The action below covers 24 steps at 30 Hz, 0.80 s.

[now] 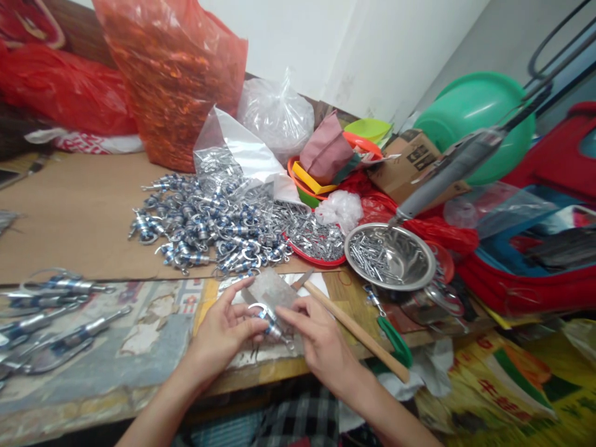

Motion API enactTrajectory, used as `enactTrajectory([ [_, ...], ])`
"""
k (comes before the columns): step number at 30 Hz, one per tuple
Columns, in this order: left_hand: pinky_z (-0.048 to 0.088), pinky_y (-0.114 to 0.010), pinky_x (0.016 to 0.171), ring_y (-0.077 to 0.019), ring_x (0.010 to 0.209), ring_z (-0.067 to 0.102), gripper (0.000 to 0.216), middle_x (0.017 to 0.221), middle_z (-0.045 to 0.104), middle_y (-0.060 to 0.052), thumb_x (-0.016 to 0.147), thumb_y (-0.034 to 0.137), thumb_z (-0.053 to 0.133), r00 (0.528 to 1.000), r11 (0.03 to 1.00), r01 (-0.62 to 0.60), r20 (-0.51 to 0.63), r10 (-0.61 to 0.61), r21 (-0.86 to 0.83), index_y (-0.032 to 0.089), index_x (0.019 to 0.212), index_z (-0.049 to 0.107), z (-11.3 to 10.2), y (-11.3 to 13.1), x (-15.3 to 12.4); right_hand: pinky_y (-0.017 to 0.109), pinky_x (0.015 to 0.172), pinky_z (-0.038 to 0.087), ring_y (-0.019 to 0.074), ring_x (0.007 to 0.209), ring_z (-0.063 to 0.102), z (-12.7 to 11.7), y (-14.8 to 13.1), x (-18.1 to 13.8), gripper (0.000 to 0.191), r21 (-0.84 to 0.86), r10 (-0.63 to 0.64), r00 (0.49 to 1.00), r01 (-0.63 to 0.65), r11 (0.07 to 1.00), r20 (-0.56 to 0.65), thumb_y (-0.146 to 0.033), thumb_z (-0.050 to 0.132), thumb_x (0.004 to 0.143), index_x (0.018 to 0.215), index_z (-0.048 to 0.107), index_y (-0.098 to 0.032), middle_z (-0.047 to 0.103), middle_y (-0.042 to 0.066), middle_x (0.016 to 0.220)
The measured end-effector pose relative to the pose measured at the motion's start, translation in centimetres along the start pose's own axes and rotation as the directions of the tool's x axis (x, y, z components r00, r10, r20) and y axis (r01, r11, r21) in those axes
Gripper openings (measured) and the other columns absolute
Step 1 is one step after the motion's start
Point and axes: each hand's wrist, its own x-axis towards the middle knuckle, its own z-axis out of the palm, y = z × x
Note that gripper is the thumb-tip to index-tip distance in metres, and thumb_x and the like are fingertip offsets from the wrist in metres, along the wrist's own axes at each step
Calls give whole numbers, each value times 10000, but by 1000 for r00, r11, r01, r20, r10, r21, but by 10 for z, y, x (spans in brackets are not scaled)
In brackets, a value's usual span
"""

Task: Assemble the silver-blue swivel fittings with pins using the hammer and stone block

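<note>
A small silver-and-blue metal fitting point(274, 330) with a curved hook is pinched between the thumb and fingers of my left hand point(233, 329). From the other side, my right hand point(323, 338) meets it with thumb and fingers drawn together; whatever is between those fingertips is hidden. Just beyond the hands lies a grey metal block point(272, 288) on the worn bench. A tool with a long wooden handle point(358, 332) rests beside my right hand, slanting toward the bench's front edge.
Behind lies a heap of similar fittings point(205, 223); larger-looking ones point(69, 329) are at left. A red tray point(321, 242) of metal pieces adjoins a steel bowl point(421, 264) of pins. A grey lever point(451, 174) slants above the bowl. Red bags point(172, 81) stand at the back.
</note>
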Motion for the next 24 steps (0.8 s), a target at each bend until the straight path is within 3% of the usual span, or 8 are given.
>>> enactTrajectory([
  [3,488,-242,493,-125,529,583,757,612,605,45,541,148,712,1000,1000,-1,-3,1,14,188,1202,346,0,0,0,323,800,410,196,943,492,-10,29,-4,328,-112,158,981,-170,979,-110,-178,413,842,1158,495,-203,516,87,1010],
  [6,486,-243,485,-134,530,589,768,607,611,40,543,145,710,1000,1000,-3,-2,3,20,186,1212,336,-1,0,1,357,750,425,232,868,532,-15,59,-8,312,-326,334,943,-316,891,0,-269,490,806,1101,528,-177,549,91,923],
  [9,491,-247,490,-136,537,593,760,616,621,31,551,145,707,1000,1000,-15,-1,15,28,187,1214,338,-2,-2,1,322,698,442,203,790,561,-18,70,-11,219,-314,406,909,-361,878,90,-258,470,812,993,556,-168,563,62,845],
  [13,499,-253,500,-136,539,596,757,616,625,30,546,149,711,1000,999,-12,-10,13,35,189,1210,350,-3,-3,0,294,727,453,179,844,569,-33,43,-10,224,-102,343,938,-346,933,-51,-229,490,805,1021,518,-175,587,59,945],
  [18,489,-244,489,-133,516,594,787,607,635,26,529,162,726,999,998,-22,-23,23,54,171,1216,342,-1,-1,-1,260,774,448,155,927,556,-47,-2,-9,432,-11,1,981,-3,1000,-196,-137,448,835,1254,405,-231,577,60,1070],
  [20,486,-241,494,-131,509,594,802,598,640,27,528,167,729,1000,998,-26,-13,27,51,164,1224,331,-1,1,-1,249,701,463,146,838,575,-43,-9,-10,488,-84,-68,991,59,995,-115,-81,407,832,1291,362,-241,602,56,984],
  [22,482,-240,492,-127,485,591,815,579,639,34,531,178,730,1000,999,-29,0,29,44,162,1232,316,0,2,-1,246,621,469,146,737,579,-36,-11,-12,501,-175,-38,998,45,983,42,-64,381,824,1290,368,-246,616,46,873],
  [24,480,-239,488,-125,469,588,826,568,638,39,531,188,733,999,999,-33,1,33,42,163,1239,307,0,2,-2,255,612,471,151,712,574,-30,-12,-14,499,-220,6,995,15,975,98,-63,368,821,1289,374,-237,613,46,837],
])
